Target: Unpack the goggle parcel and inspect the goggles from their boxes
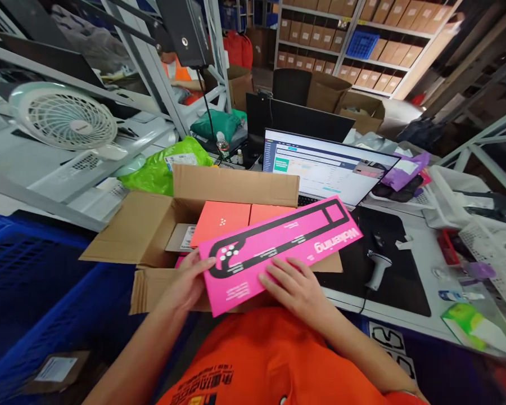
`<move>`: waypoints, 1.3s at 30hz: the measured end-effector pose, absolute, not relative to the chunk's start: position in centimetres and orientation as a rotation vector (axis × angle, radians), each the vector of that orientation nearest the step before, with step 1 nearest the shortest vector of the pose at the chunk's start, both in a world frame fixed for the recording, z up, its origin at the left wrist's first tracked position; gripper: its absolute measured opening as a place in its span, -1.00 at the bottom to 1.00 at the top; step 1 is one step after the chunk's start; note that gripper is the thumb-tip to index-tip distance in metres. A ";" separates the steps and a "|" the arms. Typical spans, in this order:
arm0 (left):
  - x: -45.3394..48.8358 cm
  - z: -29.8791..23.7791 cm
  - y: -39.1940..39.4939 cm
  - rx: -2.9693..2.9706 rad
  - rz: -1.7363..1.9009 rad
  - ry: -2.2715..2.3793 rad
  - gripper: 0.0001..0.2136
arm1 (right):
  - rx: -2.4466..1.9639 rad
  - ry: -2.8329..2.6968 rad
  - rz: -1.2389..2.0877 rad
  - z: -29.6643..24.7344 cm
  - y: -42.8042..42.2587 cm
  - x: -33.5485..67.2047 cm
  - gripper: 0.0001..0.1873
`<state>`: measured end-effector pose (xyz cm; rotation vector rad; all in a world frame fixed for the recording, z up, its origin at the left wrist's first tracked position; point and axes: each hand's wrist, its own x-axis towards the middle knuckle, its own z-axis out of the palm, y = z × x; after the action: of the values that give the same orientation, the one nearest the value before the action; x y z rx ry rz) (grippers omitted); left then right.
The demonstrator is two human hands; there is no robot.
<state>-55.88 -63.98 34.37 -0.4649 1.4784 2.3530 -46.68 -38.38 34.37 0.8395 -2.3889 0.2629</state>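
Both grips sit at the near end of the pink box (278,247) over the carton (236,187), left grip (186,282) pinching its edge, right grip (297,288) spread flat on top, so we fear the far end may tip down.

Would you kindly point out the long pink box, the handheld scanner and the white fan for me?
long pink box (278,247): head view, middle of its printed top face.
handheld scanner (377,268): head view, its grey body.
white fan (63,115): head view, centre of its grille.
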 end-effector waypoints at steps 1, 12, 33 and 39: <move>-56.3 34.2 -65.4 -0.516 2.357 1.502 -0.47 | 0.862 -2.425 0.292 34.7 -38.3 -46.7 -0.67; -56.7 33.0 -75.1 -0.582 2.527 1.749 -0.49 | -0.196 -2.387 2.044 31.7 -29.0 -49.8 -0.23; -58.4 33.7 -63.5 -0.331 2.730 0.876 -0.49 | 1.077 -2.052 0.410 36.7 -33.6 -49.1 -0.69; -59.8 33.6 -61.2 -0.641 2.838 0.995 -0.68 | 0.847 -2.049 0.348 33.1 -32.2 -51.4 -0.75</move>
<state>-59.78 -61.19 33.56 -0.6413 0.9952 2.8384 -51.36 -32.16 33.10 0.8471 -2.0488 0.3482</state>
